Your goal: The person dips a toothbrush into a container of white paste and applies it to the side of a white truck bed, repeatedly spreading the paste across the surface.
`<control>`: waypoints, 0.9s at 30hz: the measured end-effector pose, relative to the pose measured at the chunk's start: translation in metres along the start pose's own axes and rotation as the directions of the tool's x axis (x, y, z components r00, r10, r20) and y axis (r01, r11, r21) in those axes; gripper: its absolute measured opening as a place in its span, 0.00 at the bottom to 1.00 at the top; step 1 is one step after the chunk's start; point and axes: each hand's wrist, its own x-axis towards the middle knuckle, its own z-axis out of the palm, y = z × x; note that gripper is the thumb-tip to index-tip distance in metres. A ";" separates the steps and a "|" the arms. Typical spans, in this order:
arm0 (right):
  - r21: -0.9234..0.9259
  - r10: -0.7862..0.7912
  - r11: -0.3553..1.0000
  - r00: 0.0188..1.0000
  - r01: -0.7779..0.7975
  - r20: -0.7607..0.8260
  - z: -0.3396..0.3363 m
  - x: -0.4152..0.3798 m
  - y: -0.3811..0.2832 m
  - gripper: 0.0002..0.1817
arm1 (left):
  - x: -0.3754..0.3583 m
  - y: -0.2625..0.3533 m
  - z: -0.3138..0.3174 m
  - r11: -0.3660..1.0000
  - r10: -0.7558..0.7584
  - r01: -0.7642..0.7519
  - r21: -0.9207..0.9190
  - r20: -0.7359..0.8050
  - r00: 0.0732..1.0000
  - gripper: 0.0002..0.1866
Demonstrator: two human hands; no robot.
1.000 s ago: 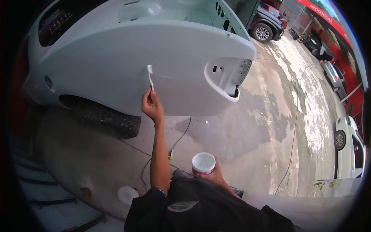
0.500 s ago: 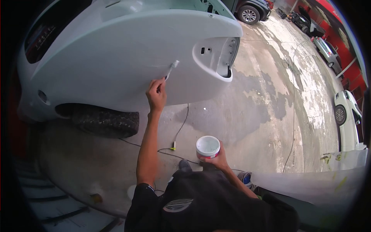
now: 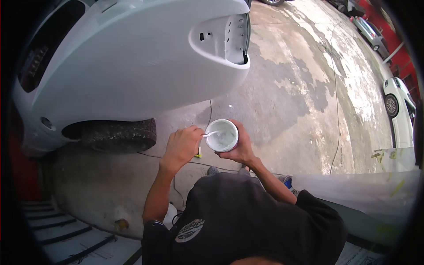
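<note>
My left hand is closed around a thin white-handled tool, whose far end dips into an open white tub. Pale paste coats the inside of the tub; the tip of the tool is hard to make out in it. Wrapped round the tub's right side and underside is my right hand. Beyond both hands stands a pale car body panel, with an empty lamp recess at its right end.
A dark, dusty tire is under the panel at left. A cable runs over the concrete floor near my feet. Plastic sheeting lies at right. Parked cars, one white, stand farther off.
My left hand has come down from the panel to the tub, bringing the tool into it. The tub, in my right hand, is higher in view. The view has shifted, with the panel now further up-left.
</note>
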 end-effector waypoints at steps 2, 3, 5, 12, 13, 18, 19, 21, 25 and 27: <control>0.002 0.013 1.000 1.000 -0.013 -0.001 -0.007 0.002 0.002 0.58 | 0.003 0.017 0.011 0.997 0.041 -0.046 0.056 0.090 0.995 0.06; 0.000 0.022 1.000 1.000 -0.022 -0.001 -0.012 0.002 0.004 0.58 | 0.007 0.023 0.015 0.994 0.060 -0.071 0.078 0.137 0.989 0.06; 0.036 0.061 0.997 0.998 -0.061 0.002 -0.023 -0.002 0.008 0.58 | 0.017 0.025 0.014 0.998 0.052 -0.055 0.022 0.107 0.993 0.06; 0.008 0.092 0.996 0.994 -0.093 0.056 -0.054 -0.010 0.032 0.58 | 0.032 0.050 0.043 0.994 0.101 -0.095 -0.063 0.109 0.989 0.06; 0.015 0.088 0.996 0.993 -0.090 0.075 -0.057 -0.009 0.036 0.58 | 0.036 0.051 0.045 0.996 0.057 -0.053 -0.069 0.057 0.997 0.06; -0.079 0.059 0.996 0.991 -0.050 0.118 -0.068 -0.002 0.041 0.59 | 0.039 0.056 0.062 0.993 0.043 -0.032 -0.116 0.098 0.994 0.07; -0.095 0.036 0.995 0.991 -0.024 0.130 -0.069 0.004 0.042 0.60 | 0.041 0.056 0.061 0.989 0.001 0.009 -0.148 0.068 0.998 0.07; -0.006 0.072 0.997 0.989 -0.072 0.131 -0.070 0.007 0.052 0.60 | 0.040 0.053 0.057 0.973 -0.093 0.095 -0.208 0.018 0.996 0.07; 0.037 0.101 0.993 0.982 -0.108 0.159 -0.068 0.014 0.071 0.61 | 0.035 0.047 0.063 0.957 -0.139 0.127 -0.261 -0.025 0.990 0.07; 0.065 0.118 0.989 0.975 -0.132 0.187 -0.069 0.020 0.073 0.60 | 0.036 0.039 0.061 0.936 -0.200 0.165 -0.311 -0.084 0.976 0.08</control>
